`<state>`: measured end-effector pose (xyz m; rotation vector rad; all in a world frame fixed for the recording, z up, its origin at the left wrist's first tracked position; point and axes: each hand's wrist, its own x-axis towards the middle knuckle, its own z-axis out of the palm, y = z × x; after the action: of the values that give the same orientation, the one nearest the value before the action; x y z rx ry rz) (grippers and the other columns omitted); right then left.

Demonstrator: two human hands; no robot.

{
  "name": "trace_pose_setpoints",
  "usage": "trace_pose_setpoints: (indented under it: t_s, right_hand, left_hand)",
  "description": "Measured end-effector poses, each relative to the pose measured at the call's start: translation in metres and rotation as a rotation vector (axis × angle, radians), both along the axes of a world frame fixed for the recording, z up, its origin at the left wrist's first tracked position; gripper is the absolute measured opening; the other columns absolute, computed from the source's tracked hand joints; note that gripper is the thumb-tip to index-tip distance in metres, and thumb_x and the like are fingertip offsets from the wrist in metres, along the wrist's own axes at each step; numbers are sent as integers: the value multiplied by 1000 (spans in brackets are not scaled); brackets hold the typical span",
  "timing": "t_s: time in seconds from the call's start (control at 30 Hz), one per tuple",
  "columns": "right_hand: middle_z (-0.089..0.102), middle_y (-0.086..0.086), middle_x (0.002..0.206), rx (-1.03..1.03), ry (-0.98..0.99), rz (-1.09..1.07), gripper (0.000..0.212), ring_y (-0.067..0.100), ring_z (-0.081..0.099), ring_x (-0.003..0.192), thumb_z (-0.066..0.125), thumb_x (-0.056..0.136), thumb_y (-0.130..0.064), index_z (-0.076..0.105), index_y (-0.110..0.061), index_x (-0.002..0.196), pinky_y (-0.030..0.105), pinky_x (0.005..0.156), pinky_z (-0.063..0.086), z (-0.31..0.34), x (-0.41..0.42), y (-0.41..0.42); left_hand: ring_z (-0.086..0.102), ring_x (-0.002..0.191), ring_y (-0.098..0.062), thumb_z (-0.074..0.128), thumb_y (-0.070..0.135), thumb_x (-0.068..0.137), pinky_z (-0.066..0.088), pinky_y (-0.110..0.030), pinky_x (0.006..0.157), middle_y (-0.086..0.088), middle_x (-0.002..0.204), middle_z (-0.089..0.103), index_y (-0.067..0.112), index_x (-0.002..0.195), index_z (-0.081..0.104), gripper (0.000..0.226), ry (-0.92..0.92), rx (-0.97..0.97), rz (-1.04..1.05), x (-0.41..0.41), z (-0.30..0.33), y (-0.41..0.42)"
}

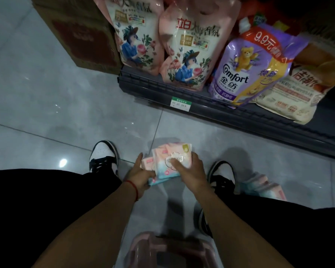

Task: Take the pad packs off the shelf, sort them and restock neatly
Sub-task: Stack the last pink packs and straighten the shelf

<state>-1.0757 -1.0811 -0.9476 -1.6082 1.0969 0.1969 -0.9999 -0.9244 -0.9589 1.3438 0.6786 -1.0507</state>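
Both of my hands hold a small bundle of pink, white and pale blue pad packs (163,161) low above the grey tiled floor, between my two shoes. My left hand (141,176) grips the bundle from its left side and underneath. My right hand (190,172) grips it from the right, thumb lying across the top pack. More pad packs (263,187) of the same colours lie in a pile on the floor by my right shoe.
A dark bottom shelf (201,101) runs across the upper right, holding pink detergent pouches (190,55), a purple Comfort pouch (248,68) and a beige pouch (302,84). A brown carton (79,33) stands at the upper left. A pink plastic stool (168,252) is beneath me.
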Motion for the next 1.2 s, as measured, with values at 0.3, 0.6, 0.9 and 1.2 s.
trace_pose_setpoints:
  t_s: [0.3,0.6,0.9,1.2]
  right_hand:
    - [64,-6,119,221,57,214,88,11,68,102,96,67,-31,39,-20,132,27,83,58,-5,18,11]
    - [73,7,123,597,-31,240,66,29,69,116,83,75,-14,55,-20,134,55,101,53,-10,12,-9]
    - [69,11,131,588,-206,276,70,31,66,122,82,79,4,54,-18,140,49,102,53,45,27,-33]
    - [74,0,124,293,-378,468,72,20,70,115,95,71,-18,60,-19,134,45,105,53,183,67,-27]
  left_hand:
    - [70,110,-34,83,58,71,59,-43,84,-15,123,71,15,135,59,81,-41,-178,-35,-5,8,13]
    - [66,118,-35,103,27,48,56,-50,96,-20,129,67,12,137,46,107,-141,-228,-164,1,-12,28]
    - [58,124,1,92,3,67,51,-19,96,14,140,58,47,151,-10,140,-377,-228,-690,51,56,36]
    - [52,129,6,98,19,62,43,-26,113,21,142,52,49,146,18,120,-832,-119,-761,97,204,48]
